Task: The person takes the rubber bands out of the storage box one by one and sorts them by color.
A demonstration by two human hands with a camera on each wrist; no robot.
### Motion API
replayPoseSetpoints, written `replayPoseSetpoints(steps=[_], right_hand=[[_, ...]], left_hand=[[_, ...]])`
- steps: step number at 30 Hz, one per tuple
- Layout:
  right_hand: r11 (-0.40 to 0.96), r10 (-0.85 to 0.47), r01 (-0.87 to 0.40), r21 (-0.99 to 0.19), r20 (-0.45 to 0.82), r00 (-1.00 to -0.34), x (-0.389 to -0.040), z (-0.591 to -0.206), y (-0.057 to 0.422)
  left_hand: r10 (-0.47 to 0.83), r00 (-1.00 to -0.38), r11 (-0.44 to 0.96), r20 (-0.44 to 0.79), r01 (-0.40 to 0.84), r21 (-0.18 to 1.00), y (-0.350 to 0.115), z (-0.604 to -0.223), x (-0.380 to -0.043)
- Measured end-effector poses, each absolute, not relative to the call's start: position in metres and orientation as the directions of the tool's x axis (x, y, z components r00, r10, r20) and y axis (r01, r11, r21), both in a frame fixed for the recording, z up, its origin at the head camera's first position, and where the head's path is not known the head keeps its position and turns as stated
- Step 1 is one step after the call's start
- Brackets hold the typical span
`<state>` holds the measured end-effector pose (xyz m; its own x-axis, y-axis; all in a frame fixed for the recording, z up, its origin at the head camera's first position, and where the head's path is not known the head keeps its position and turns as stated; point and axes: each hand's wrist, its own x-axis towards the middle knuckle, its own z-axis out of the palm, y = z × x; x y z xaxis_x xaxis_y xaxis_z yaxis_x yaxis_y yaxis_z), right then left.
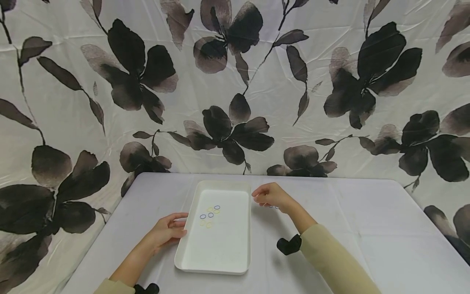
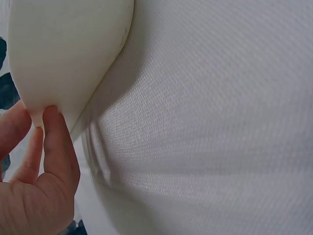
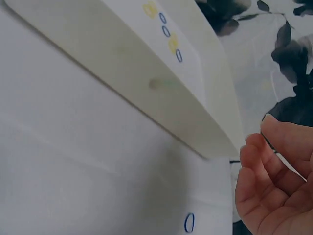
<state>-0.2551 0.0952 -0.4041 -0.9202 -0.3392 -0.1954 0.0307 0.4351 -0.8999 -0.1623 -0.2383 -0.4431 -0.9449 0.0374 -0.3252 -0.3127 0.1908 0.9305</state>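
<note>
1. Got a bunch of thin blue rings point(image 3: 176, 55) and yellow rings point(image 3: 173, 43) lying inside the white tray point(image 1: 224, 249), in its far half and left of centre.
2. Can also spot at least one loose blue ring point(image 3: 185, 223) outside the tray, down on the desk point(image 1: 367, 220) near the right hand point(image 1: 273, 196).
3. See the left hand point(image 1: 167, 230) at the tray's left side, fingertips touching the wall, grip loose with fairly straight fingers.
4. See the right hand raised just off the tray's right edge, grip mostly closed, fingers curled, thumb and index tips close together. Can't tell if pinching a thin ring or nothing.
5. Notice pale sleeves point(image 1: 338, 257), plus black wrist pieces point(image 1: 289, 245).
6. Check out the dark-flowered white cloth point(image 1: 231, 141) behind.
</note>
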Motion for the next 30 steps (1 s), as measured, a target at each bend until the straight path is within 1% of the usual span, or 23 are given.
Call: replayPoseSetpoints(steps=[9, 17, 30], right_hand=[[0.385, -0.394, 0.0, -0.923, -0.165, -0.904, -0.252, -0.402, 0.075], [0.384, -0.397, 0.0, -0.923, -0.165, -0.903, -0.251, -0.406, 0.055], [0.371, -0.454, -0.026, -0.928, -0.156, -0.877, -0.247, -0.422, 0.021]], left_hand=[[0.056, -0.945, 0.184, -0.323, -0.308, 0.933, -0.239, -0.443, -0.161], [0.054, -0.943, 0.187, -0.327, -0.312, 0.931, -0.24, -0.443, -0.162], [0.04, -0.943, 0.193, -0.331, -0.317, 0.928, -0.239, -0.442, -0.162]])
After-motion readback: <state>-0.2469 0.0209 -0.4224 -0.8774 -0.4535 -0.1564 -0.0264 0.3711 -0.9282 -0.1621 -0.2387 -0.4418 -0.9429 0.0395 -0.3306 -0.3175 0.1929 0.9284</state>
